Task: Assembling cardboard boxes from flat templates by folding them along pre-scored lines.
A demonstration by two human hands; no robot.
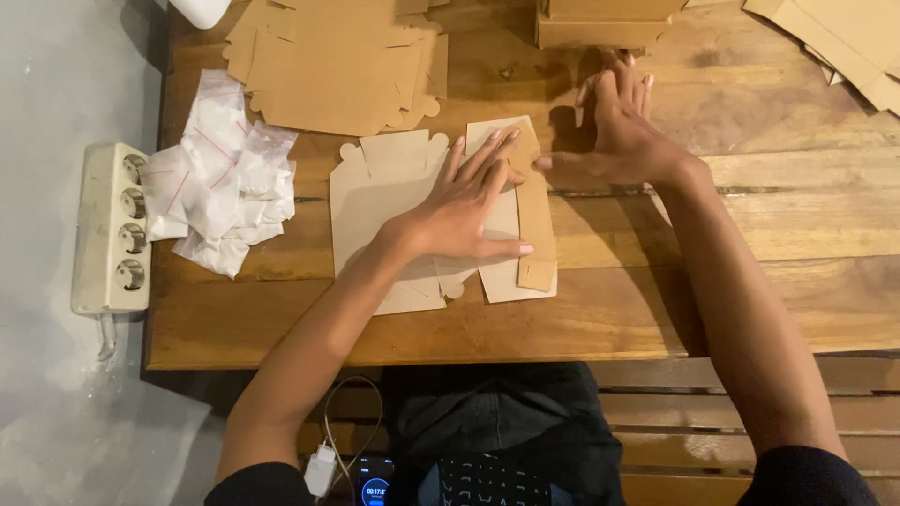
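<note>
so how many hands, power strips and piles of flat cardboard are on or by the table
hands: 2, left hand pressing the cardboard blank, right hand at its folded flap
power strips: 1
cardboard piles: 3
total: 6

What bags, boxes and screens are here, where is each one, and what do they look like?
Flat cardboard box: middle of the wooden table, brown, unfolded, under the left hand; the right hand bends its side flap.
Pile of flat boxes: top middle, brown.
Another cardboard pile: top right corner, brown.
Small plastic bags: left, clear, white with red lines.
Small screen: bottom, dark, glowing blue ring.
</note>
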